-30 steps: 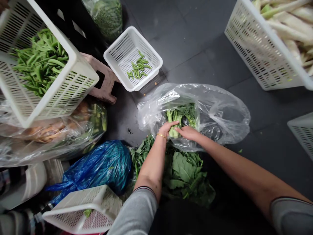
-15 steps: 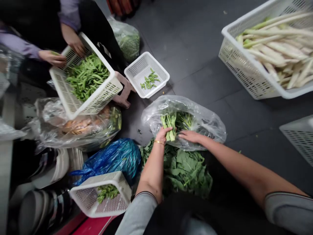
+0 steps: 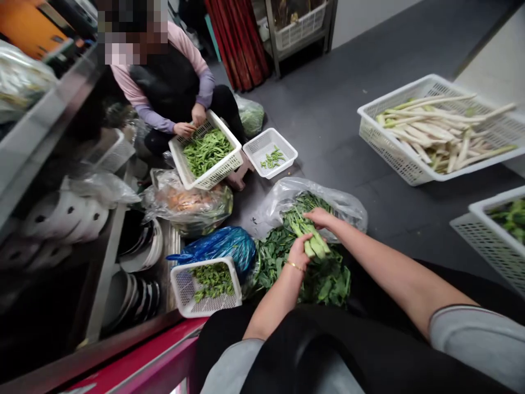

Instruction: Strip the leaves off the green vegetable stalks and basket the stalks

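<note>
My left hand [image 3: 300, 253] is closed around a bunch of green leafy stalks [image 3: 315, 244], whose pale cut ends point down and to the right. On the upper right side of the same bunch, my right hand [image 3: 320, 218] has its fingers closed on the stalks. Beneath both hands spreads a heap of dark green leaves [image 3: 334, 284]. Just beyond them an open clear plastic bag [image 3: 353, 210] lies on the floor, with more greens at its mouth.
A person [image 3: 168, 82] sits at the upper left, hands over a basket of green pods [image 3: 207, 153]. Around me are a small white basket [image 3: 270, 134], a blue bag [image 3: 221, 243], a basket of greens [image 3: 184, 295] and, right, a crate of white stalks [image 3: 400, 158].
The view has tilted up, showing more of the room. My left hand has brought the stalks back out of the bag over the leaves, and my right hand has taken hold of them too.
</note>
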`<state>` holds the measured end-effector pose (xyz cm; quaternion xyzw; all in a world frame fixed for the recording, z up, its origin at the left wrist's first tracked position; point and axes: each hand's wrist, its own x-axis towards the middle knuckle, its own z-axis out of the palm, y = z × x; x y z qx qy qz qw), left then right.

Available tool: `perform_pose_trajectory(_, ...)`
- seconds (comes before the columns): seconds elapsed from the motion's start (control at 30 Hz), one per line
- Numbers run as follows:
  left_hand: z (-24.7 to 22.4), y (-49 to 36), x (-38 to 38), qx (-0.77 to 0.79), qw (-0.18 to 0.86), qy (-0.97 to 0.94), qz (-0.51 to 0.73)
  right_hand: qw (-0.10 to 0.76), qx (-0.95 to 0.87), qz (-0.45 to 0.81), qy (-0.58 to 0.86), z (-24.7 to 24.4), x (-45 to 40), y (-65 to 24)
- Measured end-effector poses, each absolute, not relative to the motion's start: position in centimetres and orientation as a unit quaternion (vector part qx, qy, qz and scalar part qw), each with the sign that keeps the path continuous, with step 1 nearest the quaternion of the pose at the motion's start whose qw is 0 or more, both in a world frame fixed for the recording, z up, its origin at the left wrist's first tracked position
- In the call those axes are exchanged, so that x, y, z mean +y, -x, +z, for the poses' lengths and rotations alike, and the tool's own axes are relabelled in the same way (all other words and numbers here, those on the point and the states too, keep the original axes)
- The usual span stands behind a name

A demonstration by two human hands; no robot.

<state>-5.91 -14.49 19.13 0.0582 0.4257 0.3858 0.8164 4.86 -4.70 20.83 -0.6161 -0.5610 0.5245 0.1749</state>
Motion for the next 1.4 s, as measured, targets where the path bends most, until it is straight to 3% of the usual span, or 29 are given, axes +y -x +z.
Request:
perform_pose_trajectory(0.13, 23.8, 7.9, -21.7, 0.41, 0.792, -0.109, 0.439, 0.182, -0.555, 0.566, 0.582, 25.7, -13.1, -5.4)
perform_pose_trajectory(0.33, 31.4, 10.5, -30.2, 0.416, 0.705, -0.258, 0.514, 0.27, -0.597, 0.599, 0.46, 34.5, -22.9, -5.4)
perform_pose_trajectory(0.57, 33.8, 12.1, -37.8, 0.358, 0.64, -0.148, 0.663, 0.435, -0.559, 0.585, 0.395, 38.8, -26.4, -4.5)
perform_pose_trajectory(0.67, 33.5, 13.3, -40.1, 0.363, 0.612, -0.142, 0.688, 0.416, -0.593, 0.579, 0.373, 38.5, -26.5, -4.0)
perform_pose_trajectory(0.8, 33.5, 14.0, -41.3, 0.337, 0.648, -0.173, 0.661, 0.365, -0.651, 0.56, 0.361, 38.3, -26.6, -2.6)
perform_pose_trajectory(1.0, 34.0, 16.6, -40.2, 0.391, 0.683, -0.245, 0.566, 0.219, -0.79, 0.466, 0.332, 40.5, -25.8, -2.6)
perform_pose_trajectory(1.2, 34.0, 16.8, -40.0, 0.389, 0.731, -0.22, 0.516, 0.212, -0.837, 0.32, 0.391, 42.3, -25.1, -3.2)
perform_pose_trajectory(1.4, 34.9, 12.6, -39.6, 0.323, 0.709, -0.204, 0.593, 0.241, -0.812, 0.312, 0.432, 40.4, -27.0, -1.2)
